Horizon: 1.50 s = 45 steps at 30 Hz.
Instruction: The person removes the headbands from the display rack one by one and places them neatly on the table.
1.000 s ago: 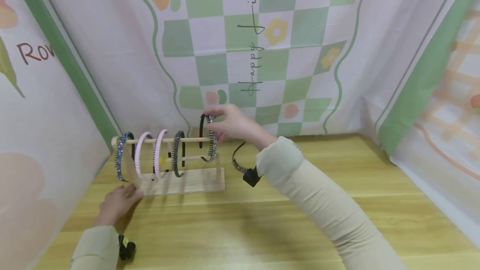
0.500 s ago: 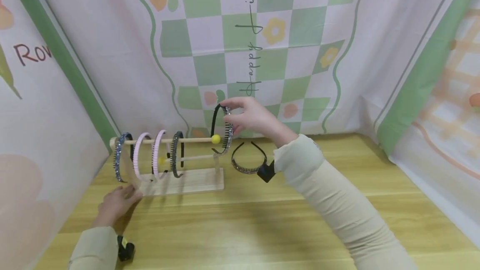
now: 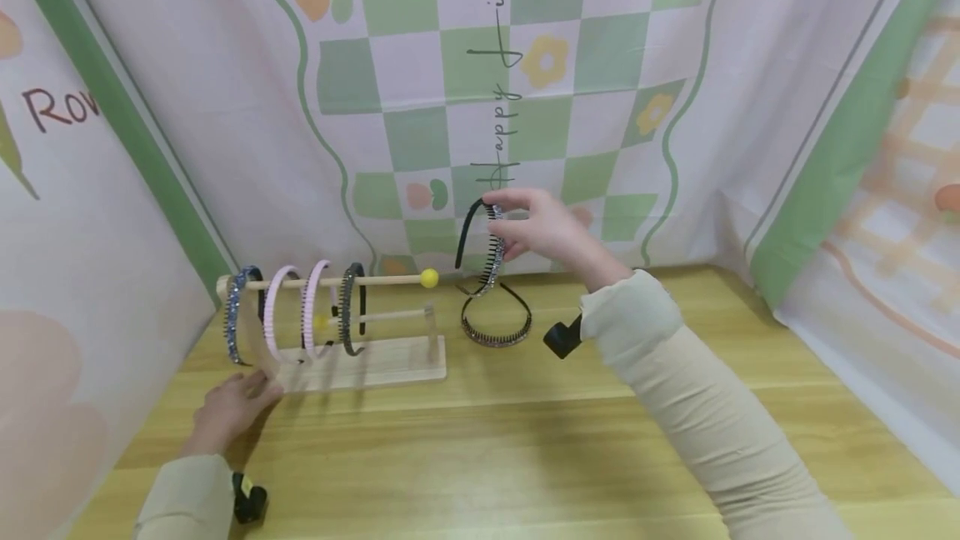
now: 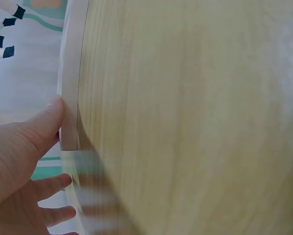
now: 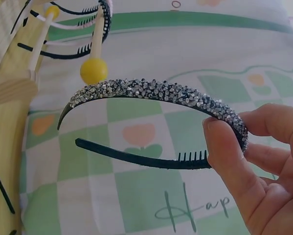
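While right hand (image 3: 551,232) pinches sparkly headband (image 5: 156,93) at top curve, thumb and fingers tight on it, band hangs in air just right of yellow ball (image 3: 429,277) on rack's top rod (image 3: 337,280), clear of it. Best keep pinch firm, band upright, teeth pointing down. Left hand (image 3: 228,407) flat, fingers straight, pressing rack base (image 3: 375,361) at near left corner; good to hold rack steady. Second headband (image 3: 495,319) lies on table (image 3: 525,440), right of rack.

Rhinestone headband (image 5: 156,91) pinched in right hand (image 5: 263,171)
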Available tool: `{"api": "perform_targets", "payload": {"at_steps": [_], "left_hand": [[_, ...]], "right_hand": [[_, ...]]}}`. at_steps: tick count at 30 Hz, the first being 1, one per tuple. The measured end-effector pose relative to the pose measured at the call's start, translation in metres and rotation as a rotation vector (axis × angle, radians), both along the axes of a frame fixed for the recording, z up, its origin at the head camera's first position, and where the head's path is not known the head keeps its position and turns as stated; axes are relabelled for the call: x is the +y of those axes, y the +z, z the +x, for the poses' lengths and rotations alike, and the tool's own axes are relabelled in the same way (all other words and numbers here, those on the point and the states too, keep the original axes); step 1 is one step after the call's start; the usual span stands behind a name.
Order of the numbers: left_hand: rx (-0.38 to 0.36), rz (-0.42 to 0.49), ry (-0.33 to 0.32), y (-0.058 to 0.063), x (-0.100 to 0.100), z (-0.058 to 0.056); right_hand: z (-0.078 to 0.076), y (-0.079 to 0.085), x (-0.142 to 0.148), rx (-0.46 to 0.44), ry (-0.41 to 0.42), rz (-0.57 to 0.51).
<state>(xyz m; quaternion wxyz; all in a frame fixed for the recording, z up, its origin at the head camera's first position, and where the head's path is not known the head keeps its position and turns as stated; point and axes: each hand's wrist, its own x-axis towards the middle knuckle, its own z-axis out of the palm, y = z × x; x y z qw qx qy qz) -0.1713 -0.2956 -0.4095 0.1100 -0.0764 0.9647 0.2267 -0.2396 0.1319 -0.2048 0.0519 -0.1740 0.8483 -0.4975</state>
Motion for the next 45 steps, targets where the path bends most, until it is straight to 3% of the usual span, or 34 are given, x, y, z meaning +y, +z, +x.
{"api": "perform_targets", "payload": {"at_steps": [19, 45], "left_hand": [[-0.009, -0.010, 0.002, 0.000, 0.000, 0.001], [0.004, -0.007, 0.002, 0.000, 0.001, 0.003]], "right_hand": [[-0.011, -0.014, 0.053, -0.032, -0.137, -0.067], [-0.018, -0.059, 0.116, -0.061, -0.208, -0.078]]}}
